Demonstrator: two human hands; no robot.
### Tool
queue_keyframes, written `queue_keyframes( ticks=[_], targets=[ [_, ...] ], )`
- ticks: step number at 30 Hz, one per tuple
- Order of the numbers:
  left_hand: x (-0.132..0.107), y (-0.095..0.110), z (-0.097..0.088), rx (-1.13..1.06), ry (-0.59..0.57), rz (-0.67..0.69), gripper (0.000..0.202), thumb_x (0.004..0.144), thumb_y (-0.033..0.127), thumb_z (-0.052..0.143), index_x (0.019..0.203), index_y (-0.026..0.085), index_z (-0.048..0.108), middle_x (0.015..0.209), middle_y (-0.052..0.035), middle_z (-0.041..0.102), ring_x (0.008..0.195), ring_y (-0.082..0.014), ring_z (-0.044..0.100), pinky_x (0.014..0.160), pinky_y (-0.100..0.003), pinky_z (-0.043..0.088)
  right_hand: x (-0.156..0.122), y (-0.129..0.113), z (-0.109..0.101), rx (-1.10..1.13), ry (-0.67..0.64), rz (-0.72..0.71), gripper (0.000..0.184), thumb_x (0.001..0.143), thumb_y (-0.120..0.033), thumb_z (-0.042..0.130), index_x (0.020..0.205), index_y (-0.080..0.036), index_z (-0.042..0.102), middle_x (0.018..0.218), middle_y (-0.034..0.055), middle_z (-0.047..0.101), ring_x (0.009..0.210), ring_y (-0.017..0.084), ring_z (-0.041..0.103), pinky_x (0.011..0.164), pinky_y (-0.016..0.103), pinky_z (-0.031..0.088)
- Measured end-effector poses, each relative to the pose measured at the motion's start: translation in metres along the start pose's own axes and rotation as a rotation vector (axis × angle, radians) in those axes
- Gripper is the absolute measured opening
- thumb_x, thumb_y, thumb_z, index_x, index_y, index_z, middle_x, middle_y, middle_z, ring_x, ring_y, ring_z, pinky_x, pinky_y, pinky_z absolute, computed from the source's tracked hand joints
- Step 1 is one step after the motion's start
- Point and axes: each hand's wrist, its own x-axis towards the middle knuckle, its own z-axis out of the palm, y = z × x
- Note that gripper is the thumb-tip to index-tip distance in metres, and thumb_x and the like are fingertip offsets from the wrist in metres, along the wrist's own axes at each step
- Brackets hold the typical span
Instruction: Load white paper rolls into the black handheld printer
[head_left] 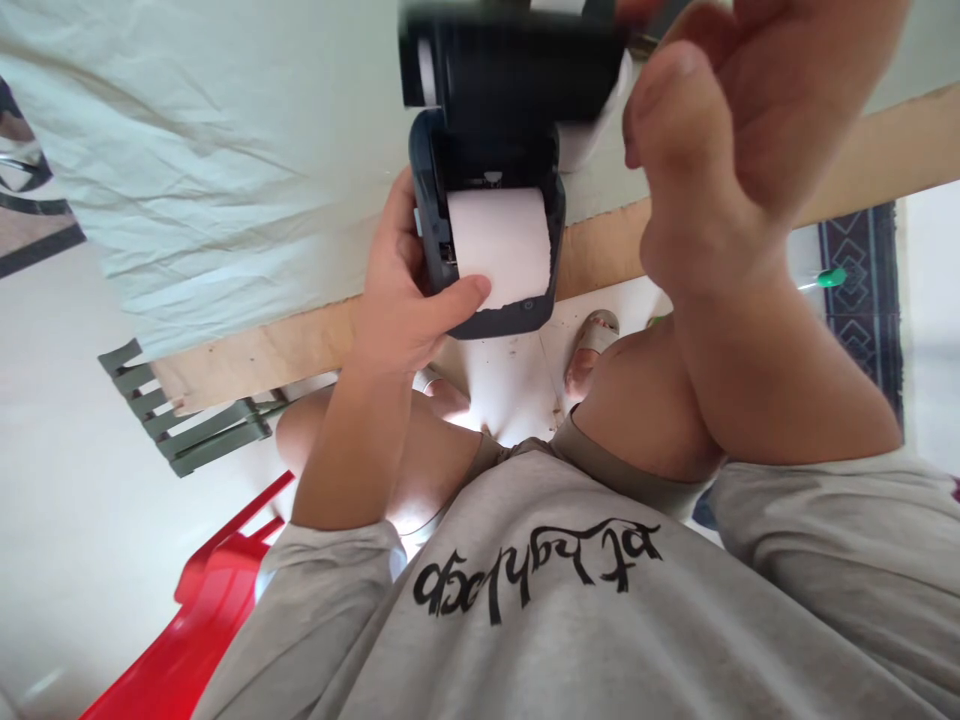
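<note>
My left hand [405, 290] is closed round the left side of a small dark receipt printer [525, 318], held over the table edge. Its compartment is open, and white paper [501, 240] with a torn edge lies in it; my left thumb presses on the paper's lower edge. Just above the compartment is a blurred black part [517, 65]; whether it is the printer's lid or a separate thing I cannot tell. My right hand [712, 130] is raised to the right of it, fingers curled and partly blurred. What those fingers hold, if anything, is hidden.
A pale cloth [225, 170] covers the table, whose wooden edge [262, 345] runs in front of my knees. Something white [581, 145] sits behind the printer. A red plastic chair [217, 590] and a green slatted piece [202, 430] are at the left. A patterned mat [862, 320] lies at the right.
</note>
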Motion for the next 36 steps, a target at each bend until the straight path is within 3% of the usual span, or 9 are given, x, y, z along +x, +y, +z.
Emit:
queue_keyframes(
  ticks=[1, 4, 7, 10, 17, 20, 26, 32, 36],
  targets=[
    [-0.001, 0.000, 0.000, -0.001, 0.009, 0.000, 0.060, 0.049, 0.024, 0.083, 0.103, 0.027, 0.058, 0.096, -0.0026, 0.060, 0.104, -0.0319, 0.050, 0.087, -0.041, 0.042, -0.001, -0.002, 0.001, -0.025, 0.033, -0.088, 0.036, 0.076, -0.051, 0.045, 0.110, -0.040, 0.035, 0.107, -0.0093, 0.044, 0.099, 0.004, 0.050, 0.068, 0.014, 0.039],
    [-0.001, -0.002, 0.000, 0.010, -0.005, 0.006, 0.058, 0.051, 0.023, 0.082, 0.104, 0.025, 0.057, 0.095, -0.0016, 0.060, 0.109, -0.0312, 0.048, 0.095, -0.042, 0.041, -0.001, -0.006, 0.002, -0.360, 0.080, -0.598, 0.021, 0.079, -0.036, 0.042, 0.092, -0.021, 0.051, 0.095, -0.0025, 0.050, 0.078, 0.003, 0.048, 0.063, 0.018, 0.038],
    [-0.001, -0.002, 0.001, -0.009, -0.031, 0.020, 0.061, 0.050, 0.026, 0.083, 0.105, 0.027, 0.057, 0.095, -0.0009, 0.060, 0.111, -0.0312, 0.047, 0.096, -0.042, 0.042, 0.000, -0.007, 0.001, -0.575, -0.070, -0.771, 0.025, 0.077, -0.033, 0.046, 0.090, -0.013, 0.055, 0.094, 0.0040, 0.052, 0.081, 0.006, 0.045, 0.056, 0.019, 0.036],
    [-0.002, 0.001, 0.006, -0.038, 0.019, -0.015, 0.051, 0.056, 0.033, 0.080, 0.101, 0.026, 0.057, 0.098, -0.0026, 0.060, 0.116, -0.0316, 0.045, 0.097, -0.042, 0.042, 0.001, -0.008, 0.000, -0.649, -0.186, -0.765, 0.034, 0.079, -0.037, 0.046, 0.098, -0.010, 0.053, 0.101, 0.0074, 0.051, 0.092, 0.009, 0.045, 0.061, 0.018, 0.040],
    [-0.004, 0.012, 0.017, -0.075, 0.091, -0.046, 0.032, 0.076, 0.043, 0.062, 0.102, 0.027, 0.057, 0.105, -0.0050, 0.061, 0.115, -0.0298, 0.050, 0.085, -0.040, 0.048, 0.005, -0.001, 0.006, -0.494, -0.196, -0.781, 0.029, 0.078, -0.038, 0.049, 0.096, -0.016, 0.050, 0.102, 0.0037, 0.050, 0.098, 0.009, 0.045, 0.097, 0.025, 0.039],
    [-0.004, 0.010, 0.015, -0.018, 0.066, -0.032, 0.033, 0.076, 0.044, 0.061, 0.104, 0.027, 0.057, 0.102, -0.0051, 0.062, 0.112, -0.0295, 0.052, 0.085, -0.039, 0.049, 0.005, 0.001, 0.007, -0.445, -0.219, -0.737, 0.032, 0.076, -0.040, 0.052, 0.098, -0.018, 0.047, 0.102, 0.0013, 0.048, 0.097, 0.006, 0.046, 0.092, 0.021, 0.041],
    [-0.002, 0.006, 0.011, -0.045, 0.008, 0.017, 0.031, 0.077, 0.039, 0.060, 0.105, 0.028, 0.056, 0.101, -0.0043, 0.063, 0.108, -0.0292, 0.055, 0.079, -0.039, 0.052, 0.002, -0.002, 0.005, -0.546, -0.298, -0.649, 0.039, 0.081, -0.045, 0.044, 0.111, -0.021, 0.038, 0.116, 0.0017, 0.042, 0.105, 0.006, 0.045, 0.063, 0.011, 0.040],
    [-0.003, 0.008, 0.012, -0.065, 0.032, -0.011, 0.032, 0.079, 0.040, 0.060, 0.105, 0.023, 0.055, 0.101, -0.0063, 0.063, 0.110, -0.0300, 0.053, 0.081, -0.039, 0.050, 0.006, -0.001, 0.006, -0.599, -0.294, -0.697, 0.041, 0.081, -0.045, 0.044, 0.110, -0.015, 0.039, 0.114, 0.0025, 0.046, 0.104, 0.006, 0.044, 0.094, 0.019, 0.040],
    [-0.003, 0.008, 0.015, -0.077, 0.044, 0.002, 0.030, 0.077, 0.039, 0.063, 0.102, 0.024, 0.057, 0.097, -0.0051, 0.063, 0.110, -0.0294, 0.054, 0.081, -0.038, 0.050, 0.006, -0.002, 0.005, -0.638, -0.295, -0.704, 0.040, 0.082, -0.046, 0.041, 0.109, -0.016, 0.039, 0.115, 0.0021, 0.046, 0.106, 0.006, 0.044, 0.093, 0.018, 0.040]
  ],
)
